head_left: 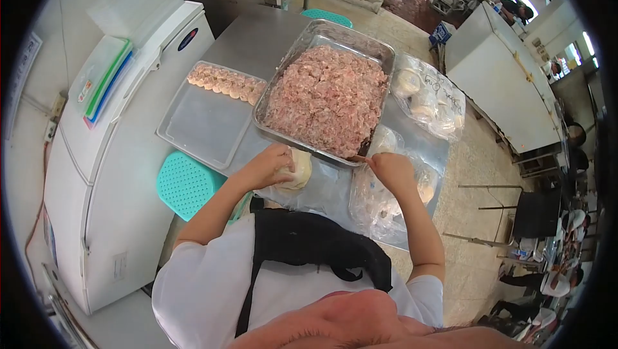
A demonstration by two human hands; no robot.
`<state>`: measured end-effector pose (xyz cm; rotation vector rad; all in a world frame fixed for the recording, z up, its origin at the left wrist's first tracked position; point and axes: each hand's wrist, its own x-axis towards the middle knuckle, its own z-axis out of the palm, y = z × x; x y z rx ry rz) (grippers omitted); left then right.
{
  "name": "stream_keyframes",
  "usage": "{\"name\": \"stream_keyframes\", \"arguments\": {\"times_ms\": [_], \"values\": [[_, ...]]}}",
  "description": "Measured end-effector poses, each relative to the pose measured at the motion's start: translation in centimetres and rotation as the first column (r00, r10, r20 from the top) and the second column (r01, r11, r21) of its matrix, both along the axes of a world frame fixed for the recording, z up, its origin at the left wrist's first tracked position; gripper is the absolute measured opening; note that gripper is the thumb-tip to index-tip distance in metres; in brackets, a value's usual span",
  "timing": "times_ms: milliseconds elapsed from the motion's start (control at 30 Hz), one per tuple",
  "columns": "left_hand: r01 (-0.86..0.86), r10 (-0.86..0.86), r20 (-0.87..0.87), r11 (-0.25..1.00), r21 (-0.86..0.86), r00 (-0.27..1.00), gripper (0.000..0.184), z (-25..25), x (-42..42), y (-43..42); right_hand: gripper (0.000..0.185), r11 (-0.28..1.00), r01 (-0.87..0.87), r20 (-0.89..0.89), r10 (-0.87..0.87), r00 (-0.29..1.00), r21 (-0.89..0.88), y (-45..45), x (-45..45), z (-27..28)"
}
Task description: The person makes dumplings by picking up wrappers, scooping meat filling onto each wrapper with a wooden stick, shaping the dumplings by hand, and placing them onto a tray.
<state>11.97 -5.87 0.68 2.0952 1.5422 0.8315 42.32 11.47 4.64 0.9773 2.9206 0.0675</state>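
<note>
My left hand [277, 161] is closed at the edge of a stack of pale round dumpling wrappers [299, 170] on the table in front of me. My right hand [391, 170] grips a thin brown stick [360, 158], its far end at the near right corner of a deep metal pan [320, 25]. Pink minced meat [325, 94] heaps up in that pan. To the left lies a clear plastic tray [206, 130] with rows of filled dumplings [225, 83] along its far end.
Clear plastic bags of wrappers [428, 98] lie right of the pan; another plastic bag [380, 210] sits near my right forearm. Turquoise stools [187, 185] stand by the metal table [248, 33]. White freezers [141, 136] flank the left. People and a black chair [537, 214] are farther right.
</note>
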Motion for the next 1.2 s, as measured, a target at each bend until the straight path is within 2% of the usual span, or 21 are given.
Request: {"name": "stream_keyframes", "arguments": {"times_ms": [33, 67, 133, 200, 233, 267, 333, 400, 433, 467, 500, 533, 633, 700, 733, 800, 900, 1000, 1100, 1167, 1200], "values": [[-0.007, 0.007, -0.005, 1.000, 0.000, 1.000, 0.022, -0.4, -0.3, 0.0, 0.023, 0.994, 0.058, -0.101, -0.067, 0.993, -0.093, -0.2, 0.2, -0.2], [0.017, -0.015, 0.044, 0.999, -0.036, 0.999, 0.019, -0.7, -0.8, 0.2, 0.023, 0.994, 0.052, -0.105, -0.062, 0.993, -0.091, -0.2, 0.3, -0.2], [0.038, -0.031, 0.094, 0.997, -0.071, 0.995, 0.017, -0.7, -1.3, 0.5, 0.029, 0.999, 0.032, -0.251, -0.040, 0.967, -0.036, -0.5, 0.0, -0.1], [0.025, 0.080, 0.354, 0.959, -0.282, 0.932, 0.016, 0.1, -1.6, 0.8, 0.029, 0.999, -0.001, -0.285, 0.011, 0.958, 0.035, 0.0, -1.3, 0.8], [0.024, 0.081, 0.352, 0.959, -0.283, 0.933, 0.016, 0.1, -1.9, 1.2, 0.029, 0.994, -0.026, -0.314, 0.059, 0.947, 0.108, 0.0, -2.0, 1.1], [0.013, 0.103, 0.394, 0.960, -0.280, 0.913, 0.018, 0.1, -2.1, 1.5, 0.029, 0.994, -0.025, -0.315, 0.058, 0.947, 0.107, -0.4, -2.6, 0.4], [0.003, 0.123, 0.438, 0.961, -0.275, 0.891, 0.019, 0.2, -2.2, 1.8, 0.027, 0.999, -0.046, -0.059, 0.046, 0.997, -0.002, -1.0, -3.8, -1.3], [-0.171, 0.450, 0.511, 0.848, -0.501, 0.733, 0.024, 0.4, -2.1, 2.2, 0.026, 0.997, -0.072, -0.089, 0.071, 0.994, -0.002, -1.8, -3.4, -1.4], [-0.171, 0.450, 0.515, 0.849, -0.500, 0.729, 0.024, 0.1, -2.2, 2.6, 0.025, 0.995, -0.101, -0.114, 0.100, 0.988, -0.004, -2.1, -3.3, -1.3], [-0.054, 0.483, 0.790, 0.863, -0.502, 0.378, 0.025, -0.5, -2.4, 2.9, 0.025, 0.995, -0.104, -0.107, 0.103, 0.989, -0.006, -1.9, -3.1, -0.1], [0.051, 0.457, 0.888, 0.889, -0.454, -0.058, 0.030, -1.0, -2.5, 3.2, 0.026, 0.994, -0.104, 0.026, 0.103, 0.994, 0.044, -1.6, -2.4, 1.7], [0.053, 0.458, 0.886, 0.889, -0.455, -0.065, 0.030, -0.8, -2.4, 3.3, 0.026, 0.989, -0.111, 0.159, 0.096, 0.983, 0.094, -1.4, -2.2, 3.7], [-0.077, 0.428, 0.904, 0.901, -0.428, -0.009, 0.038, 0.5, -2.6, 3.8, 0.021, 0.993, 0.001, 0.095, -0.013, 0.995, 0.121, -1.3, -3.2, 8.3], [-0.139, 0.461, 0.886, 0.875, -0.463, -0.050, 0.037, 0.9, -3.6, 4.2, 0.017, 0.988, -0.018, 0.057, 0.009, 0.998, 0.153, -1.0, -4.6, 6.5], [-0.133, 0.458, 0.888, 0.878, -0.460, -0.050, 0.037, 0.4, -4.3, 4.5, 0.016, 0.996, -0.023, 0.063, 0.018, 0.998, 0.081, -0.6, -5.2, 4.0], [-0.192, 0.389, 0.896, 0.883, -0.429, -0.212, 0.036, -1.2, -5.8, 5.0, 0.015, 0.999, -0.029, 0.075, 0.028, 0.997, 0.014, -1.0, -6.4, 0.8], [-0.243, 0.316, 0.894, 0.884, -0.399, -0.316, 0.035, -0.2, -7.2, 4.9, 0.016, 0.999, -0.042, -0.017, 0.042, 0.999, -0.011, -2.9, -7.6, -0.7], [-0.298, 0.330, 0.879, 0.849, -0.435, -0.343, 0.035, -1.1, -9.5, 4.5, 0.015, 1.000, -0.014, 0.064, 0.013, 0.998, 0.019, -2.8, -7.6, 2.4], [-0.276, 0.340, 0.884, 0.859, -0.431, -0.323, 0.036, 1.3, -10.9, 2.9, 0.029, 0.989, 0.006, 0.139, -0.027, 0.990, 0.151, -2.5, -7.4, 5.8], [-0.284, 0.369, 0.877, 0.844, -0.455, -0.309, 0.037, 1.0, -12.1, 2.2, 0.027, 0.985, 0.087, 0.209, -0.117, 0.971, 0.152, -3.6, -7.1, 6.6], [-0.292, 0.396, 0.872, 0.831, -0.474, -0.289, 0.038, 0.9, -12.6, 2.0, 0.025, 0.984, 0.029, 0.229, -0.070, 0.971, 0.176, -3.5, -6.7, 4.3]]}}
